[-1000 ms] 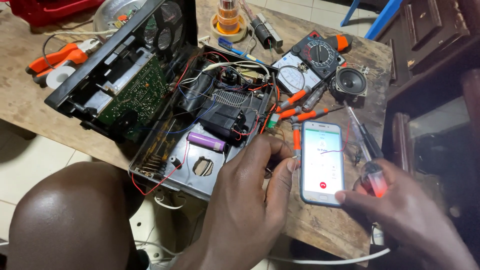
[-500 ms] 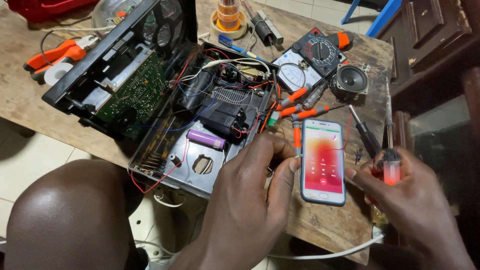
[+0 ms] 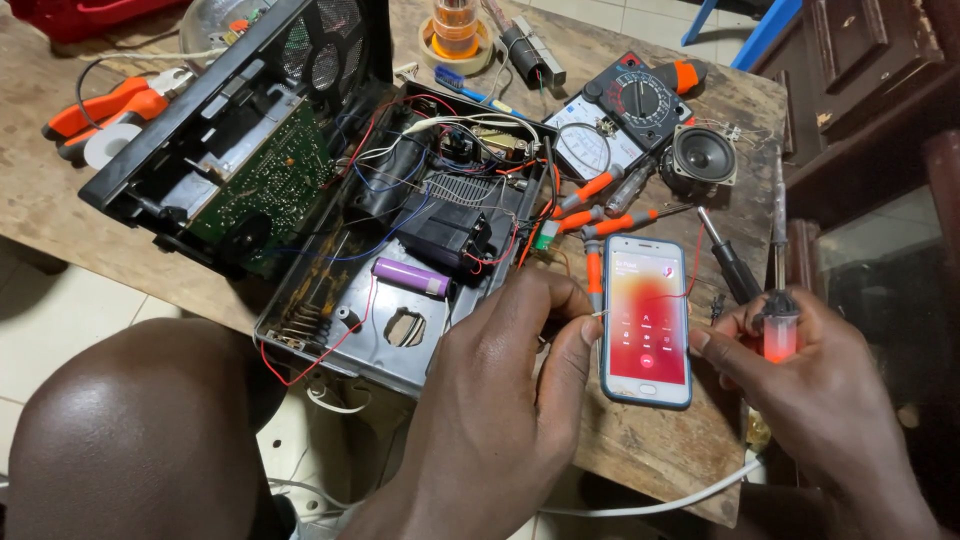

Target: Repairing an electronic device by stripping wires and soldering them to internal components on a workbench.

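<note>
Lit, blue-cased smartphone (image 3: 647,320) lies between the two hands, long axis running away from the person.
Left hand (image 3: 500,400) pinches a thin wire at the phone's left edge; right hand (image 3: 820,390) is closed on a red-handled screwdriver (image 3: 778,300), thumb touching the phone's right edge. Opened black radio chassis (image 3: 400,230) lies beyond on the wooden worktop (image 3: 650,450).

My phone (image 3: 646,320) glows red-orange in a blue case; the battery (image 3: 411,277) is purple, the circuit board (image 3: 262,187) green.
</note>
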